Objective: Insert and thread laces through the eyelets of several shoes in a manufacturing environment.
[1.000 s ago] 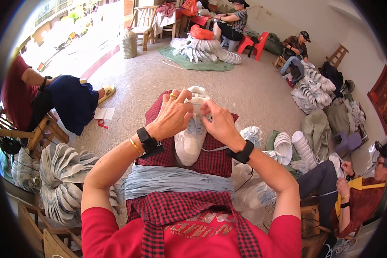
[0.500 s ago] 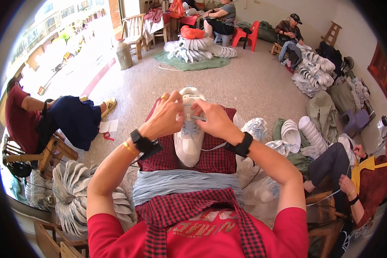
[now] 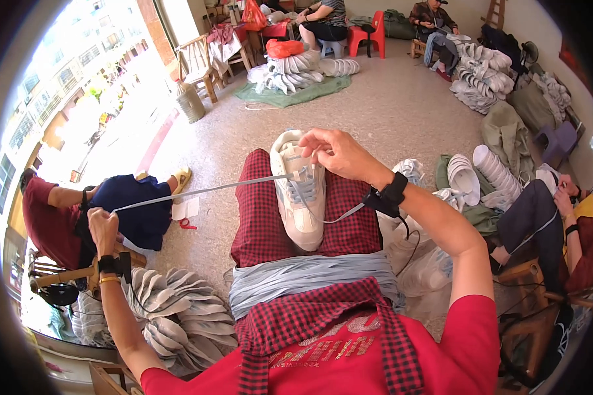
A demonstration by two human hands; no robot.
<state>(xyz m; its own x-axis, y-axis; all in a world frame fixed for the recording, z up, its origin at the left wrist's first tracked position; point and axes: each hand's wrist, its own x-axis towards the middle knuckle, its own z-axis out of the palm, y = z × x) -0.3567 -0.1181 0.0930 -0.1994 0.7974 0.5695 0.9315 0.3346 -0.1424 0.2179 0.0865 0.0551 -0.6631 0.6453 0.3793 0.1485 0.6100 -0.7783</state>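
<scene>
A cream-white sneaker (image 3: 298, 210) lies on my lap over a red-and-black checked apron (image 3: 260, 197), its toe toward me. Far out to the left, my left hand (image 3: 103, 229) is closed on one end of a pale grey-blue shoelace (image 3: 204, 190). That lace runs taut to the shoe's eyelets. My right hand (image 3: 341, 155) hovers by the shoe's tongue and collar, its fingers bent and apart, with nothing visible in them. A second stretch of lace loops from the shoe toward my right wrist. Across my waist lies a thick bundle of laces (image 3: 310, 282).
Stacked shoe uppers (image 3: 178, 316) sit at my left, more white shoe parts (image 3: 464, 178) at my right. Co-workers sit at both sides and at the back. A heap of uppers (image 3: 293, 69) rests on a green sheet (image 3: 323, 92) across the floor.
My left hand has swung from the shoe far out to the left, drawing the lace taut. My right hand has lifted slightly up and right. The view has shifted.
</scene>
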